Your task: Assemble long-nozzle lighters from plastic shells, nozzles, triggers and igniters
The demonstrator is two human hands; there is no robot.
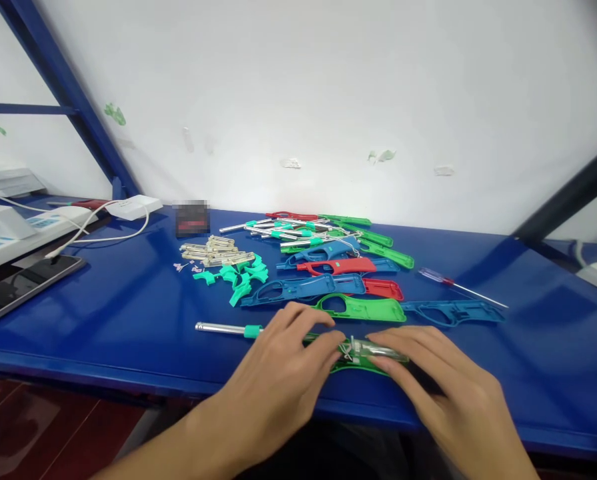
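Note:
In front of me, at the table's front edge, lies a green lighter half-shell [361, 365]. A metal lighter tube [221, 327] with a teal collar [252, 331] sticks out to its left. My left hand [283, 373] is closed over the shell's middle, thumb and fingertips by some thin pale wire [346, 349]. Between thumb and fingers, my right hand [443, 380] grips a clear fuel tank [378, 351] over the shell's right part. Fingers hide much of the shell, and I cannot tell whether the tank is fully seated.
Behind lie blue, red and green shells [361, 309], more metal tubes [293, 235], clear tanks [216, 252] and teal triggers [241, 277]. A screwdriver [448, 281] rests at right. At left are a phone [28, 287], a power strip [38, 230] and white cables [123, 235].

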